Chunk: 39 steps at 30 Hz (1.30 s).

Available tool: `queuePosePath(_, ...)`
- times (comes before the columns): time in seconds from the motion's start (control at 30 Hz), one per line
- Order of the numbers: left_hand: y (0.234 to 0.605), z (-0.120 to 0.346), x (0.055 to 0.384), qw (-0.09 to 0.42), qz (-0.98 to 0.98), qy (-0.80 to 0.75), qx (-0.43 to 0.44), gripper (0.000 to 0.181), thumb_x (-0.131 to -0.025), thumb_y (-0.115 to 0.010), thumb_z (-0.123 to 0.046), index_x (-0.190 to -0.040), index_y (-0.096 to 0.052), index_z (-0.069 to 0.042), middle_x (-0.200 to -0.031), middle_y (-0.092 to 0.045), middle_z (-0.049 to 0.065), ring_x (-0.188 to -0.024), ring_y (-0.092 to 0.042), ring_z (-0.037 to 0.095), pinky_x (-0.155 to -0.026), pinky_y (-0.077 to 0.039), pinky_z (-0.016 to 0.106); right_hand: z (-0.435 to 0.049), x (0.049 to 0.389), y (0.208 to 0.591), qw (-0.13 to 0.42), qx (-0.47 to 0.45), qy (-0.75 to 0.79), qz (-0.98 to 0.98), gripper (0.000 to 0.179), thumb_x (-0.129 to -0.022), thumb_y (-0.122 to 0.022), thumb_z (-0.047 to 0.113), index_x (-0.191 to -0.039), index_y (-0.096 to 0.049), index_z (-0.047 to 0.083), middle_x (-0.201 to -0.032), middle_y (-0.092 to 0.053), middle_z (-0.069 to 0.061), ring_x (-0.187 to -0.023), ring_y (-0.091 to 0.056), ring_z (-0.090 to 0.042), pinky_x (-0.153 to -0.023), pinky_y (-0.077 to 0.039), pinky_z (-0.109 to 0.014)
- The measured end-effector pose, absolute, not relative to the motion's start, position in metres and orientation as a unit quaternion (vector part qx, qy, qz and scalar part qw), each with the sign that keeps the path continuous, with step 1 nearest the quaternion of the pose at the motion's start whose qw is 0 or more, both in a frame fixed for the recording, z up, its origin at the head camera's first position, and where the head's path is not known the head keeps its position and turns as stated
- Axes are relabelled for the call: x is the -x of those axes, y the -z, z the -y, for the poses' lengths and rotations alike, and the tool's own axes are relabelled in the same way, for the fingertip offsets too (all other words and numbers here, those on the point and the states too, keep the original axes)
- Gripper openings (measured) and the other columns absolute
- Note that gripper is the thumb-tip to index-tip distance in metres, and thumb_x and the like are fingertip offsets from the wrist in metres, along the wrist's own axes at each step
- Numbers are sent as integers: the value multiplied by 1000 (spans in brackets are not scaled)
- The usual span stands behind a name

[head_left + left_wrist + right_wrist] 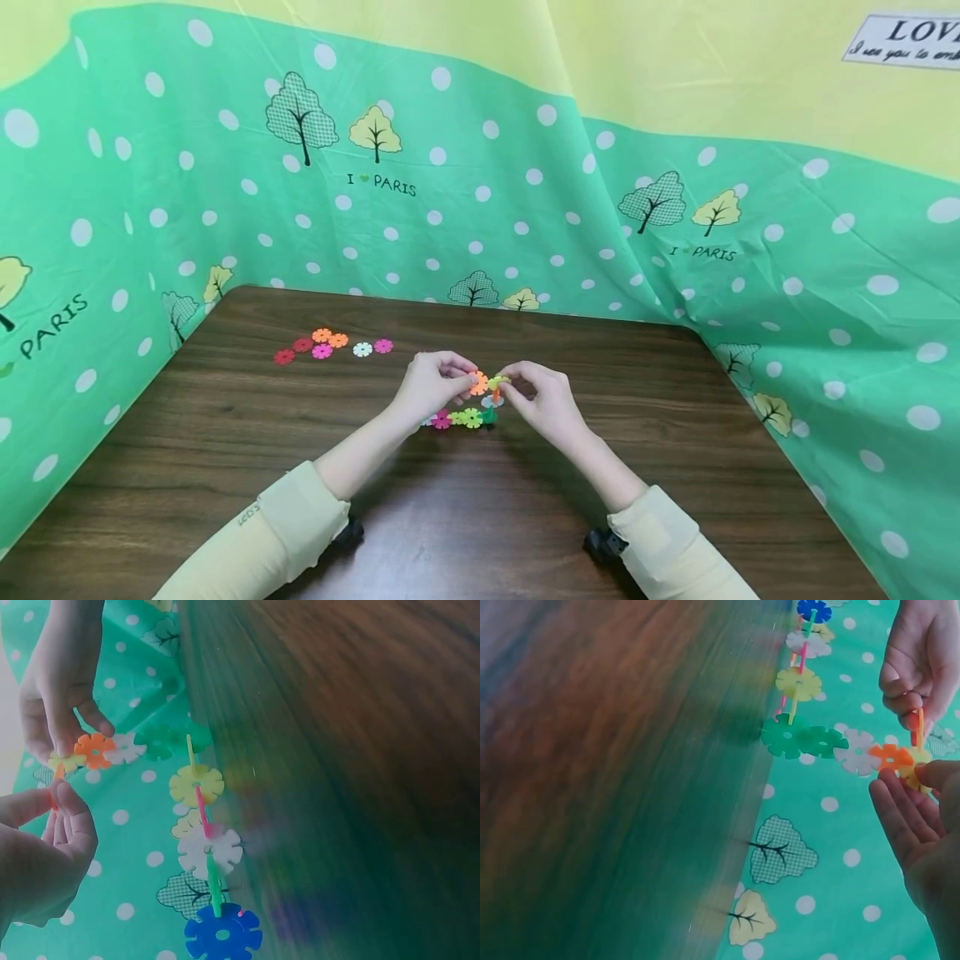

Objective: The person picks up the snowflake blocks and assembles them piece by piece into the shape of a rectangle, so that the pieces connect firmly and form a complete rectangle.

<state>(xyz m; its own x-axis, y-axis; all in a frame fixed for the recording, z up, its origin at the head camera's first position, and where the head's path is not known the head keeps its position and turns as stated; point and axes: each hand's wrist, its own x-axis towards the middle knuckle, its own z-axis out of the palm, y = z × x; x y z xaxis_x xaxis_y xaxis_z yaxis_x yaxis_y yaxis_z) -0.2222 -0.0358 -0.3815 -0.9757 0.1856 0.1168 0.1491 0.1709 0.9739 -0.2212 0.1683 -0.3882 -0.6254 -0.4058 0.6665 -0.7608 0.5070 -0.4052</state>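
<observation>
Above the brown counter (420, 533), two hands meet at the raised end of a chain of notched flower discs (472, 419). The left hand (435, 385) has its grip pinching an orange disc (479, 384); the right hand (546, 407) pinches the yellow disc (916, 777) joined to it, and the right wrist view shows its other fingers reaching out. That view also shows the chain's bend at two green discs (780, 738), then a white one and another orange leading to the yellow. The left wrist view shows a blue disc (223, 947) farther along the row, hard to make out from the head. Only the head view shows the loose discs (322, 352) of red, orange, pink and white lying on the counter, left of the hands.
</observation>
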Motion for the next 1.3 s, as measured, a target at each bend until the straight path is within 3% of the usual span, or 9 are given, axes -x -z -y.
queuePosePath(0.37,377,31,216,26,-749,-657,-84,10,-82,-70,-1,-92,-70,1,-71,-68,9,-55,-62,12,-58,-56,29,-168,221,387,267,-383,-354,810,12,-79,-74,2,-88,-70,9,-81,-69,1,-67,-64,-6,-60,-52,-14)
queuePosePath(0.77,377,28,212,16,-736,-672,-81,10,-82,-71,0,-91,-70,3,-79,-70,14,-57,-62,12,-60,-56,27,-169,222,385,271,-400,-349,803,16,-76,-74,-4,-85,-70,8,-77,-67,0,-64,-63,-7,-57,-51,-15)
queuePosePath(1.3,377,30,212,51,-744,-659,-96,13,-84,-69,-1,-96,-68,2,-80,-70,12,-60,-63,12,-61,-57,29,-172,218,383,232,-397,-343,819,11,-79,-74,3,-88,-70,9,-81,-67,1,-67,-61,-4,-59,-51,-14)
